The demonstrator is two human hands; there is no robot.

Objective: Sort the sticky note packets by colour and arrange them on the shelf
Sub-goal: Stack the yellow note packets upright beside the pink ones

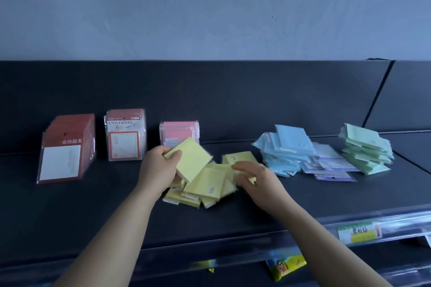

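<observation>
Far left, the red packets (66, 149) stand upright in a row. Next to them the university-print packets (126, 135) are upright too, then the pink stack (179, 134) standing close to the back panel (233, 100). Those 3 look done imo. Then my left hand (158, 165), thumb + fingers clamped round a yellow bundle (191, 161), held tilted just over the yellow pile (205, 186), which is a loose heap lying flat mid-shelf. My right hand (254, 177) sits on the right edge of that heap w/ fingers curled onto a loose yellow packet (252, 180). Looks like a pinch, tho it's blurry there. Right of that is the blue pile (284, 147), a messy flat heap. The purple packets (331, 163) are fanned out flat between blue and green, and the green pile (366, 149) is stacked but crooked. So colours are basically separated already, afaict nothing's mixed. What's left is arranging: yellow, blue, purple and green all lie flat and prob need standing up neat like the left groups, so I'd guess roughly half done. The shelf (93, 205) is dark and matte w/ a clear plastic rail on the front edge and a green-and-white price label (359, 232) toward the right. Plain grey wall (210, 7) above. A cartoon-print pack (285, 265) peeks out below the shelf.
</observation>
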